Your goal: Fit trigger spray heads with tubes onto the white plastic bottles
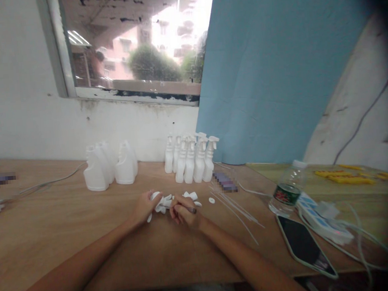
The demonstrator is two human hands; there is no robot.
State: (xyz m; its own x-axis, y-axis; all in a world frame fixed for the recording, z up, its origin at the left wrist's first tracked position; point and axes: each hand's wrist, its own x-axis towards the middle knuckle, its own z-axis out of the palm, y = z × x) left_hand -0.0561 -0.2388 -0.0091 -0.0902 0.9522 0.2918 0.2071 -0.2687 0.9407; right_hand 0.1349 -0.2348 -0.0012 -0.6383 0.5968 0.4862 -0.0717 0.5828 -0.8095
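Observation:
My left hand (144,207) is closed around a white plastic spray trigger head (157,197) above the table. Close on its right, my right hand (186,211) grips a slim, dark, pen-like tool (192,210), whose tip is hidden by the fingers. More white plastic parts (192,195) lie just behind the right hand; their outlines blur together. A small white ring (211,200) rests farther right, beside several thin clear dip tubes (236,209).
At the back stand white bottles without tops (96,172) and, right of them, several spray bottles with trigger heads (200,163). To the right are a water bottle (287,192), a phone (305,246) and a power strip (325,220) with cables, on the wooden table (53,226).

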